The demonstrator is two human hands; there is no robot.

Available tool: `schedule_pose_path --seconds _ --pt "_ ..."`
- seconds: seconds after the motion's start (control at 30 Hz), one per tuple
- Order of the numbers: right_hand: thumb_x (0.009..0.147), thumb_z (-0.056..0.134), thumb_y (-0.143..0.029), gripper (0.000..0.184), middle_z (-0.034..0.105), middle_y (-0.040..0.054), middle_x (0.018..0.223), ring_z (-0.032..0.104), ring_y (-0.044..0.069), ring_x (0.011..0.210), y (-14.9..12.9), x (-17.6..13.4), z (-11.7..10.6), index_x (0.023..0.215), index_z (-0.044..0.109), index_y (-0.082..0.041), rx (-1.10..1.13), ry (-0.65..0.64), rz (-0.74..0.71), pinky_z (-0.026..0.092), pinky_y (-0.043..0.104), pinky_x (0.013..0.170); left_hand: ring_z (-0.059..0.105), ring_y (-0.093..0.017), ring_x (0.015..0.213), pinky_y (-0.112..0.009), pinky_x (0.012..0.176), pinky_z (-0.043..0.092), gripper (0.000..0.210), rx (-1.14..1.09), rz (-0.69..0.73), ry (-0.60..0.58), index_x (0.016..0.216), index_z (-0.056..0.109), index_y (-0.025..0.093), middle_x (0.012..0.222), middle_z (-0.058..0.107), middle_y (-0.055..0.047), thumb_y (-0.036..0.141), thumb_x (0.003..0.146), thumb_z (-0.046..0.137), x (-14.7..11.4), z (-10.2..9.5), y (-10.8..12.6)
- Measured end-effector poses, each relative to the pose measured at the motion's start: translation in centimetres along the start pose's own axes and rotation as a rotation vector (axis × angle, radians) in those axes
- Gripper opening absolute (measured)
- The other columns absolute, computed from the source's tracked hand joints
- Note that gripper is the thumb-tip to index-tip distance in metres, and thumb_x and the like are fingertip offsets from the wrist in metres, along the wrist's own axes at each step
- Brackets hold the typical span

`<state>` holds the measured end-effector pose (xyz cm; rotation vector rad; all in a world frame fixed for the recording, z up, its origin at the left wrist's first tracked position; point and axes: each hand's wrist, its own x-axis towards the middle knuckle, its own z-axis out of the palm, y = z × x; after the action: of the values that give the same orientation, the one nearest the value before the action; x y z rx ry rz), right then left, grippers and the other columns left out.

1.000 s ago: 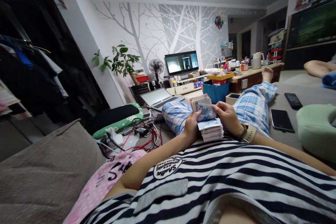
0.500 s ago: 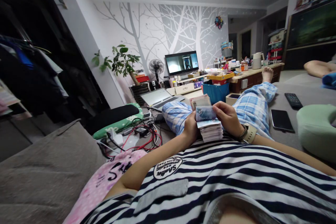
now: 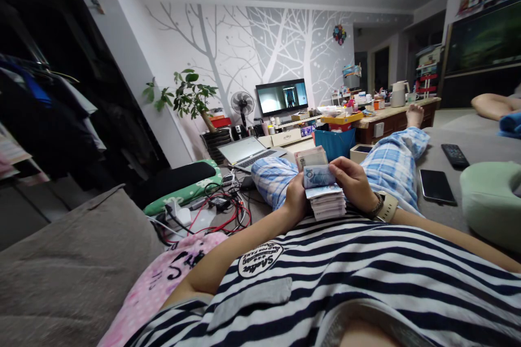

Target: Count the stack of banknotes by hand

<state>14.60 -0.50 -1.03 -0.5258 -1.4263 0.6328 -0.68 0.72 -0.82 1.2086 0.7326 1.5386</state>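
A thick wad of banknotes is held over my lap, its lower half folded toward me. My left hand is closed round the wad's left side. Between the thumb and fingers of my right hand is the right edge of a bluish banknote marked 10, which stands up in the middle of the wad. Behind it rise the upper ends of other, pinkish-brown notes. A watch with a pale strap is on my right wrist. Some of my left fingers are hidden behind the notes.
An open laptop lies beyond my left knee, near tangled cables. To my right are a phone, a remote control and a green neck pillow. A cluttered table stands ahead. Another person's leg shows far right.
The bluish note shows slightly flatter and sharper than before. Both hands keep their places on the wad, and the surroundings look the same.
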Motion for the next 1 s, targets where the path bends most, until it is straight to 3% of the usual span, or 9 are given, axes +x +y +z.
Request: schedule_pose_path --seconds 0.27,0.5,1.0 --pt "0.083 0.068 -0.059 0.038 0.044 -0.0029 0.057 0.042 0.015 0.059 -0.25 0.00 0.03 0.074 0.063 -0.022 -0.028 0.006 0.009 0.032 0.029 0.051 0.070 -0.029 0.098 -0.037 0.090 0.051 0.016 -0.072 0.007 -0.022 0.078 0.073 0.019 0.075 0.076 -0.005 0.034 0.072 0.075 -0.24 0.28 0.33" --pt "0.086 0.067 -0.059 0.040 0.042 -0.0044 0.056 0.035 0.012 0.052 -0.14 -0.03 -0.04 0.073 0.062 -0.022 0.016 -0.002 0.030 0.028 0.028 0.049 0.072 -0.031 0.096 -0.040 0.090 0.054 0.028 -0.197 -0.120 -0.035 0.077 0.072 0.018 0.069 0.074 -0.005 0.045 0.068 0.077 -0.27 1.02 0.57" --pt "0.084 0.065 -0.066 0.046 0.044 -0.0042 0.052 0.037 0.012 0.048 -0.45 -0.06 -0.18 0.073 0.061 -0.022 -0.024 0.003 0.019 0.030 0.028 0.046 0.073 -0.028 0.095 -0.038 0.090 0.054 0.028 -0.172 -0.074 -0.030 0.081 0.073 0.016 0.075 0.077 -0.005 0.042 0.070 0.077 0.62 0.28 -0.25"
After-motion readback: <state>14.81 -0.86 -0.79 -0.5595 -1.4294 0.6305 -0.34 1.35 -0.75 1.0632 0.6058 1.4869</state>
